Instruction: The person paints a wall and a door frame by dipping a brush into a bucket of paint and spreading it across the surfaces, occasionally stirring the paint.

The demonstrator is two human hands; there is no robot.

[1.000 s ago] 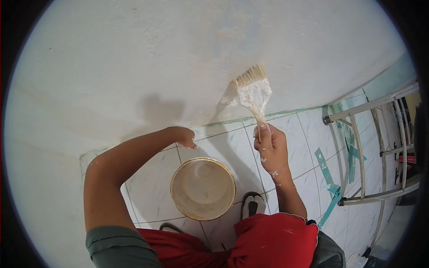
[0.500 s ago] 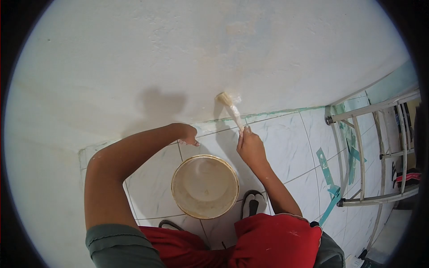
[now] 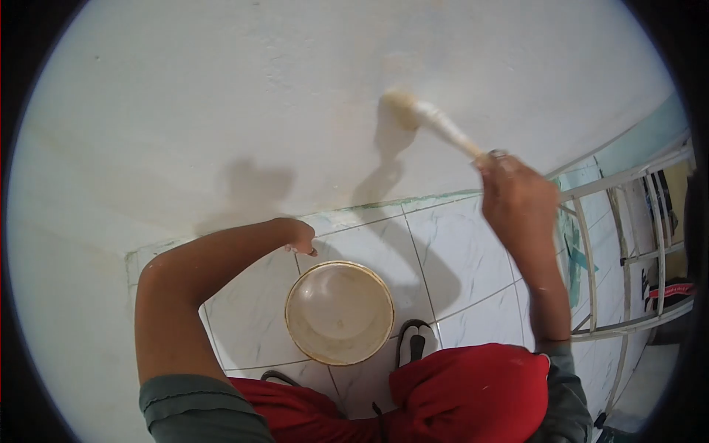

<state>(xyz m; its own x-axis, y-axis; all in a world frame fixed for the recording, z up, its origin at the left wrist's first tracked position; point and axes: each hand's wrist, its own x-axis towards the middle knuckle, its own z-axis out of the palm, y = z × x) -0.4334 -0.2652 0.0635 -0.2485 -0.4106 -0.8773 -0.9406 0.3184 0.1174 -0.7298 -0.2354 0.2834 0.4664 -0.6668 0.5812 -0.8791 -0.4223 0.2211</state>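
Note:
My right hand [image 3: 517, 193] is closed round the handle of a paint brush [image 3: 436, 122], whose pale bristles are at the white wall [image 3: 310, 96], above the wall's base. Some motion blur softens the brush head. My left hand [image 3: 301, 238] hangs bent at the wrist above the floor, close to the wall's base; its fingers are mostly turned out of sight, so what it holds, if anything, does not show. Just below it stands a round bucket [image 3: 340, 313] with a stained rim and pale, whitish contents or bottom.
A metal ladder [image 3: 588, 258] lies or leans at the right, with green tape [image 3: 583, 255] behind it. White tiles [image 3: 473, 317] cover the floor. My sandalled foot [image 3: 417, 341] is beside the bucket, and my red-clothed knee [image 3: 473, 391] is at the bottom.
My right hand has moved up and to the right with the brush, and the bristles are higher on the wall. My left hand has shifted slightly down and left.

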